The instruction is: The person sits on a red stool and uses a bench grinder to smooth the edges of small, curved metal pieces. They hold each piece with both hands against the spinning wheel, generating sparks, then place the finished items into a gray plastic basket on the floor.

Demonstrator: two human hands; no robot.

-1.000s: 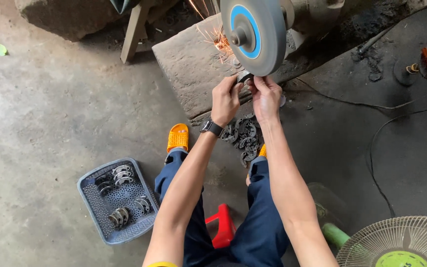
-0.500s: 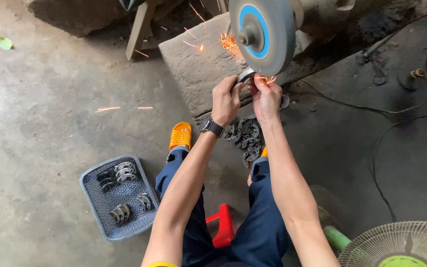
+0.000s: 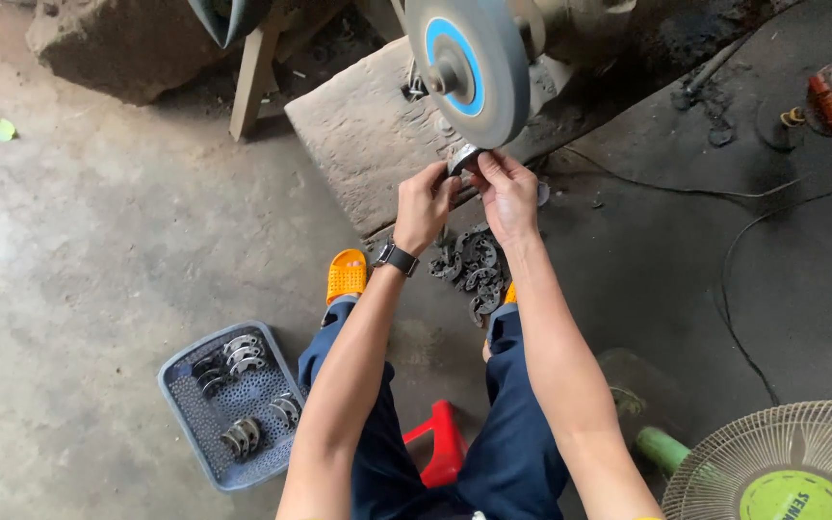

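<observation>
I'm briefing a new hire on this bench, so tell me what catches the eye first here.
First the big grey grinding wheel with its blue hub, top centre, and just below its rim the left hand and right hand pinching a small metal part. Next, the orange sandal beside a dark pile of parts on the floor. A blue basket with a few curved pieces sits lower left.

Grinding wheel: grey, matt, gritty rim, glossy blue centre disc. Small metal part pinched by left hand and right hand: dull grey, one bright ground edge. Pile of metal parts on floor: dark, unpolished. Basket: grey-blue perforated plastic, shinier metal pieces inside. Stool: glossy red plastic. Sandal: matt orange rubber. Floor: rough concrete. Block under wheel: coarse, worn. Trousers: navy cloth.
</observation>
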